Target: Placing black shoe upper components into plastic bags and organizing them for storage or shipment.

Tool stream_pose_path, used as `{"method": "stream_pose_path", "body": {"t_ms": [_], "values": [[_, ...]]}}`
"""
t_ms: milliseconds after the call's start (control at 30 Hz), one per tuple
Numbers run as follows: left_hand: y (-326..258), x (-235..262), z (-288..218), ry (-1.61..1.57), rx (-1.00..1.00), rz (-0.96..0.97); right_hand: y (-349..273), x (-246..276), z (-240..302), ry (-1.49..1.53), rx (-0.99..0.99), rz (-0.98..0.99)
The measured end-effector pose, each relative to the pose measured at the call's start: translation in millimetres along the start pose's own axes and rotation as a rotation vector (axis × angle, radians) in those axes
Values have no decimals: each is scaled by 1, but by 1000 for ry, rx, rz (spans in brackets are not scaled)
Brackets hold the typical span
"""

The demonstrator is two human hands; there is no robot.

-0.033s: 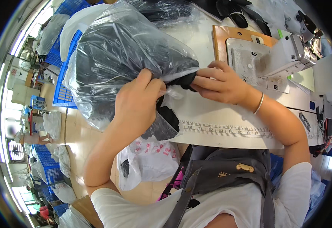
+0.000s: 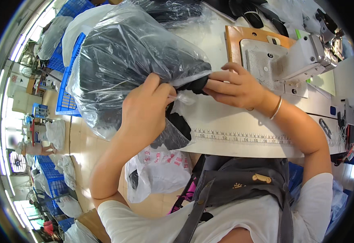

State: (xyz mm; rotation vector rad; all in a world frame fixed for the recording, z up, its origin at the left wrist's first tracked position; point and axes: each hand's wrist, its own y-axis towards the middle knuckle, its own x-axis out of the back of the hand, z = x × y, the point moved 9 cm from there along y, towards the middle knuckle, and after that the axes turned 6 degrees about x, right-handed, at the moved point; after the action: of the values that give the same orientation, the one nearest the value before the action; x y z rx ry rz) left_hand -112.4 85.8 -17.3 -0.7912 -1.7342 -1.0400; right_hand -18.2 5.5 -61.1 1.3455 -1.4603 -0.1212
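A large clear plastic bag (image 2: 116,52), full of dark cloth-like items, lies across the left part of the white table. My left hand (image 2: 144,107) is closed on the bag near its gathered mouth, with thumb and fingertips pinched into the plastic. On the other side of the mouth, my right hand (image 2: 235,87) has its fingers bent round the bag's edge, beside a bunch of black cloth (image 2: 195,86). More black cloth shows in the plastic hanging below my left hand. Both hands' fingertips are partly hidden by the folds.
To the right stands a sewing machine (image 2: 302,60) on the table (image 2: 225,121), with a ruler strip (image 2: 242,138) along the front edge. Small scissors (image 2: 325,128) lie at the right. A blue crate (image 2: 65,95) is behind the bag; a white sack (image 2: 161,174) sits below.
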Motion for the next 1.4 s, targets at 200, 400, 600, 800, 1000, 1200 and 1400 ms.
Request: {"method": "stream_pose_path", "body": {"t_ms": [200,400,600,800,1000,1200,1400], "values": [[7,0,6,-116,47,6,17,10,-4,170,-283,7],[6,-3,10,-156,95,7,32,2,-7,257,-594,-43],[3,-1,9,-123,55,-69,42,-5,-5,169,-669,34],[1,0,5,-55,2,-118,51,-16,1,2,-652,108],[-9,2,-4,28,39,-148,49,-14,-9,34,-577,55],[-61,1,-38,-184,24,-345,42,-8,-18,185,-433,116],[-31,-49,-7,180,515,-190,54,-13,-9,130,-283,205]]}}
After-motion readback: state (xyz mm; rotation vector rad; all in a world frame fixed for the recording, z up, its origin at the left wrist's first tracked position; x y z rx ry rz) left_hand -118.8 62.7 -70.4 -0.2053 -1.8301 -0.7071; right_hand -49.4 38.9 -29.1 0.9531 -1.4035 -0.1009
